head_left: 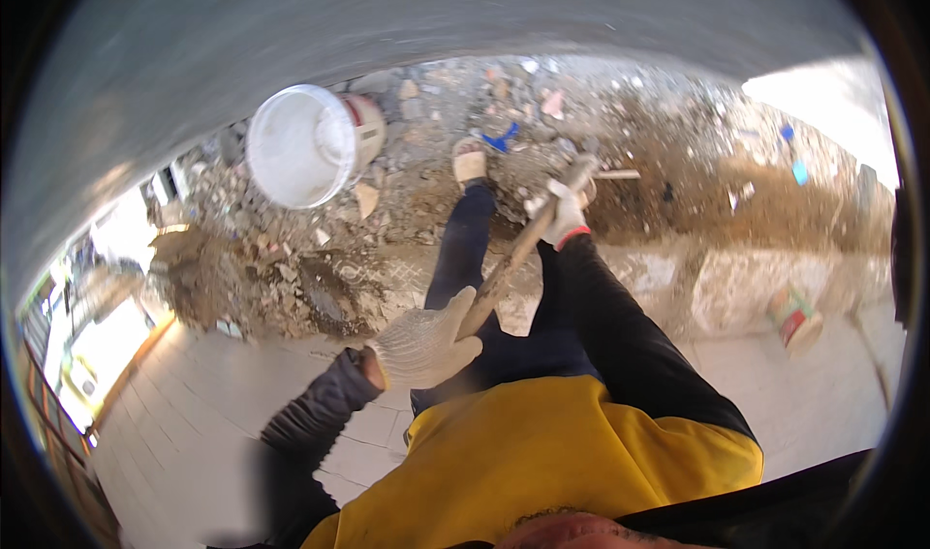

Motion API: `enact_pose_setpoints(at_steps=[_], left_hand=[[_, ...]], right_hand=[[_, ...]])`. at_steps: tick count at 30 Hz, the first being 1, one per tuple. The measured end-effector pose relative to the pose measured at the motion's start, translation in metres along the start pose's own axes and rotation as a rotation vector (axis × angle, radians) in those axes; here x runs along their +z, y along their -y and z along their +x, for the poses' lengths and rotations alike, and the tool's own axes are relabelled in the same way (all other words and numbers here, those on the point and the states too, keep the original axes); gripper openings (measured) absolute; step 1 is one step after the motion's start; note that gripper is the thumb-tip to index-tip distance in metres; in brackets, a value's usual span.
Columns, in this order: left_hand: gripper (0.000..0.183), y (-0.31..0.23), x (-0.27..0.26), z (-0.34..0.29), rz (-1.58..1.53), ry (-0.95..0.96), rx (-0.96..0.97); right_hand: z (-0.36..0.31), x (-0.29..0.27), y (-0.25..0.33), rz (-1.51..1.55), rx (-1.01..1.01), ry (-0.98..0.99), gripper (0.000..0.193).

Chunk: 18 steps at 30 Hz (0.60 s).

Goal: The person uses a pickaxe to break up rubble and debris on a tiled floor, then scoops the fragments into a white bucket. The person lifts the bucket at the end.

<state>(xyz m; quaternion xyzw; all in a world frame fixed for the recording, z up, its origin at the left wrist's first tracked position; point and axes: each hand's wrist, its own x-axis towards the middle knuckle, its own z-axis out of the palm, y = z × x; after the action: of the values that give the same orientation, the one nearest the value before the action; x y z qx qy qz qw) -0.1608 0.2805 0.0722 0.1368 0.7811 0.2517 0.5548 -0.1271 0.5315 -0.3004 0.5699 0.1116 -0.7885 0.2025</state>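
The gloved left hand (421,346) and right hand (567,218) both have their fingers bent around a wooden handle (509,273), which slants upward to the right; its working end I cannot tell. Much rubble (276,263) lies loose, and the white bucket (366,131) looks almost empty, so I judge that most work is left. A grey wall (436,16) stands ahead, and a pale tiled floor (213,384) lies nearer.

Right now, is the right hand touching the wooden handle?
Touching: the head view shows the gloved right hand closed around the wooden handle, its upper stretch passing through the grip.
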Motion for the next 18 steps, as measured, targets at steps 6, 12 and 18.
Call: enact_pose_setpoints(at_steps=[6, 12, 18], left_hand=[[0.073, 0.015, -0.097, -0.113, 0.071, -0.137, 0.152], [0.025, 0.072, -0.171, -0.294, 0.561, -0.473, -0.389], [0.021, 0.198, -0.208, -0.431, 0.986, -0.914, -0.970]], right_hand=[[-0.044, 0.084, -0.029, -0.004, -0.177, -0.129, 0.026], [-0.167, 0.240, -0.138, -0.117, 0.085, 0.324, 0.034], [-0.227, 0.361, -0.283, -0.053, 0.587, 0.517, 0.053]])
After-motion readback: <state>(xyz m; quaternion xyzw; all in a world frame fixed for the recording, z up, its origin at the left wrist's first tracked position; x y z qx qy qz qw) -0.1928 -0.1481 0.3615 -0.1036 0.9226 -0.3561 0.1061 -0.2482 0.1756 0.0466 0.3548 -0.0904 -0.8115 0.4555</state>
